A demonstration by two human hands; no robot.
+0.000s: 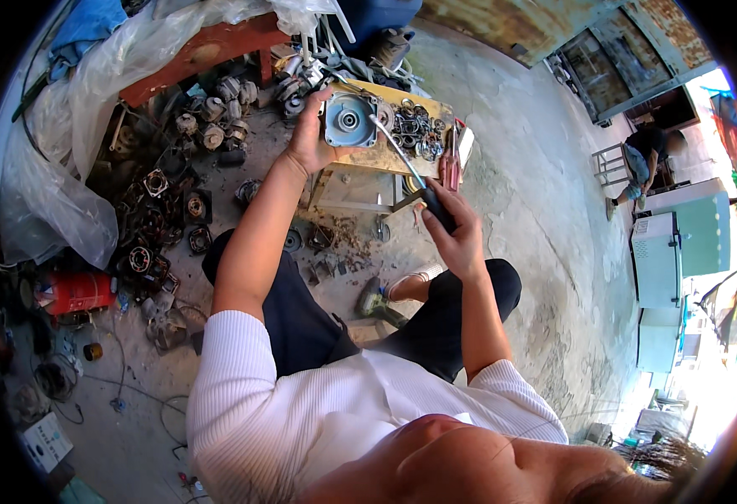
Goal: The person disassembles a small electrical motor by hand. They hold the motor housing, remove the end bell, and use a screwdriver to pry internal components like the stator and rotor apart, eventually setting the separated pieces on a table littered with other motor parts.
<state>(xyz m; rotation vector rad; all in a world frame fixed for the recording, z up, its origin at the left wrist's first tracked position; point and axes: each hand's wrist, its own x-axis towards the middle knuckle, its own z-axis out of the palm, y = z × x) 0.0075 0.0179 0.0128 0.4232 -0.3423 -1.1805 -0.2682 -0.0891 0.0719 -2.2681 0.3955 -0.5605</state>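
My left hand (310, 134) is closed on the left edge of a square, blue-grey motor end cover (347, 119), its round recessed inside turned up toward me. In my right hand (455, 228) is a screwdriver (398, 151) with a dark handle and a long metal shaft. The shaft points up and left, its tip close to the cover's right edge; whether it touches I cannot tell. Both hands are over a small wooden bench (364, 160). On the bench, right of the cover, lies a pile of metal rings and bearings (419, 128). Red-handled pliers (450, 168) rest at its right end.
Several motor parts (154, 218) are heaped on the floor at left, near a red cylinder (78, 291) and clear plastic sheeting (57, 143). A green power tool (381, 304) lies between my legs. Another person (647, 160) is at far right, near pale cabinets (658, 252).
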